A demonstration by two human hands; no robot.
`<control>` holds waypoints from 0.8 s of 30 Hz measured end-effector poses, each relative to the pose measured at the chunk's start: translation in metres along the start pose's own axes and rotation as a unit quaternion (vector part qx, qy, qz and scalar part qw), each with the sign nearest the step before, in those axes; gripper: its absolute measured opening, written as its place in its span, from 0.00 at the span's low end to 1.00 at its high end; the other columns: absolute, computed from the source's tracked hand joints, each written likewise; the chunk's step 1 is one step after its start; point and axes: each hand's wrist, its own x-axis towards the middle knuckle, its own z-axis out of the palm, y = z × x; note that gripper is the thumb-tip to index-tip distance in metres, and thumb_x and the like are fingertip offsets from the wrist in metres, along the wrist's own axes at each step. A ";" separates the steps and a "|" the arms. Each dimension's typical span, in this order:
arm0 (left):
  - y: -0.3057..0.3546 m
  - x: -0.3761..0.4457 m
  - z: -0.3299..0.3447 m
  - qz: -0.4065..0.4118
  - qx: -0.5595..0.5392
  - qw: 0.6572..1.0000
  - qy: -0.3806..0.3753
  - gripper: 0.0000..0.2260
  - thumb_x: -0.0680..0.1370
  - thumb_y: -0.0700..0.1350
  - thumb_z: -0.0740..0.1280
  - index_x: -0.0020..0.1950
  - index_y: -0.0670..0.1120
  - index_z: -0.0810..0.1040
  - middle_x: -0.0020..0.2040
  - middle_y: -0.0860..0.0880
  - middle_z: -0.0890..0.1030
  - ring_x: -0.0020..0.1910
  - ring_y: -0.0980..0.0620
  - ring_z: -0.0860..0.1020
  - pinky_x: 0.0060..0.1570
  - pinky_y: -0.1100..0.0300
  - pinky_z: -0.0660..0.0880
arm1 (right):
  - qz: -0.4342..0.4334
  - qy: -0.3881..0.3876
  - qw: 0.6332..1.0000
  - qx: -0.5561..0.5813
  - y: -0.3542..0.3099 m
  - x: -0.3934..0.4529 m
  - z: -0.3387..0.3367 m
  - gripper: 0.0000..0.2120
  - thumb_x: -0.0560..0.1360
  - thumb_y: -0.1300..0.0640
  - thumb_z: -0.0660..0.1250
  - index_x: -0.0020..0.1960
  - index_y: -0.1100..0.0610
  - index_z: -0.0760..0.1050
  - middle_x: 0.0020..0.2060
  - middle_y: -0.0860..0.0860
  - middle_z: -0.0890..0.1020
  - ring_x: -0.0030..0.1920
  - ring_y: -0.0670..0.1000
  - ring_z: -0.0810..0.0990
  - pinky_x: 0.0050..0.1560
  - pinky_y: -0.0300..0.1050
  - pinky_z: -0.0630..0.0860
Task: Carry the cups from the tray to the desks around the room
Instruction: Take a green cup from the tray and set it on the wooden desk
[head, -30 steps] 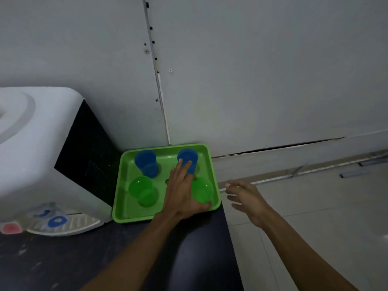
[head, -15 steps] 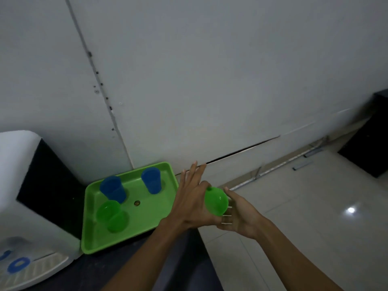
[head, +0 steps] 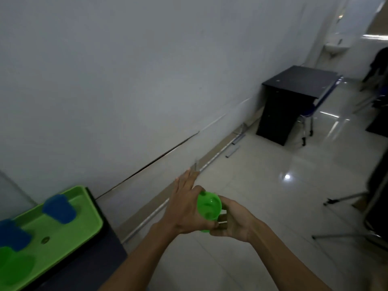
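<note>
A green cup (head: 209, 207) hangs over the floor between my two hands, its open mouth facing up. My left hand (head: 184, 208) presses its palm against the cup's left side, fingers stretched out. My right hand (head: 235, 221) wraps its fingers around the cup's right side and bottom. At the lower left the green tray (head: 92, 219) rests on a dark counter. It holds two blue cups (head: 59, 208) (head: 12, 236) and a green cup (head: 14, 267) cut off by the frame edge.
A black desk (head: 294, 97) stands against the white wall at the far right, with a blue chair (head: 315, 106) beside it. Metal tripod legs (head: 344, 234) spread over the tiled floor at right. The dark counter's edge (head: 113, 244) is beside my left arm.
The view has swung right, away from the tray, bringing the black desk into sight. Both hands carried the green cup clear of the tray, and my right hand closed further around it.
</note>
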 end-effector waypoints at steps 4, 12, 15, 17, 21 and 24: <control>0.065 0.028 0.033 0.049 -0.022 0.999 -0.007 0.40 0.56 0.66 0.70 0.62 0.46 0.75 0.79 0.47 0.52 0.78 0.50 0.42 0.75 0.46 0.42 | -0.004 0.035 0.999 0.034 0.010 -0.036 -0.073 0.24 0.67 0.39 0.72 0.55 0.56 0.82 0.44 0.62 0.85 0.43 0.62 0.85 0.47 0.55 0.82; 0.177 0.087 0.099 0.170 -0.049 0.982 -0.070 0.38 0.58 0.66 0.74 0.62 0.49 0.74 0.80 0.48 0.50 0.78 0.51 0.40 0.75 0.44 0.43 | -0.027 0.120 0.984 0.127 0.034 -0.098 -0.199 0.25 0.66 0.40 0.73 0.53 0.57 0.82 0.44 0.63 0.85 0.44 0.63 0.85 0.46 0.55 0.81; 0.211 0.111 0.119 0.212 -0.057 0.971 -0.097 0.37 0.59 0.64 0.75 0.63 0.48 0.73 0.80 0.48 0.49 0.78 0.51 0.40 0.75 0.45 0.42 | -0.035 0.154 0.975 0.158 0.039 -0.113 -0.236 0.25 0.65 0.40 0.74 0.54 0.57 0.82 0.47 0.64 0.84 0.44 0.63 0.85 0.47 0.55 0.81; 0.230 0.129 0.132 0.242 -0.063 0.962 -0.110 0.37 0.60 0.64 0.75 0.63 0.47 0.73 0.80 0.48 0.49 0.78 0.51 0.40 0.74 0.45 0.42 | -0.041 0.173 0.967 0.182 0.040 -0.119 -0.258 0.25 0.65 0.40 0.74 0.54 0.57 0.82 0.50 0.65 0.82 0.45 0.63 0.85 0.47 0.56 0.81; 0.261 0.168 0.159 0.291 -0.077 0.943 -0.143 0.37 0.60 0.63 0.76 0.63 0.47 0.74 0.80 0.48 0.48 0.78 0.52 0.40 0.75 0.45 0.42 | -0.052 0.210 0.951 0.219 0.041 -0.121 -0.299 0.26 0.62 0.40 0.76 0.52 0.57 0.83 0.50 0.65 0.83 0.47 0.64 0.85 0.46 0.55 0.81; 0.280 0.205 0.178 0.326 -0.079 0.927 -0.169 0.37 0.60 0.63 0.76 0.64 0.47 0.73 0.80 0.48 0.47 0.78 0.51 0.39 0.76 0.45 0.42 | -0.062 0.239 0.938 0.243 0.035 -0.114 -0.330 0.30 0.61 0.39 0.76 0.55 0.57 0.81 0.50 0.65 0.83 0.48 0.64 0.84 0.46 0.55 0.80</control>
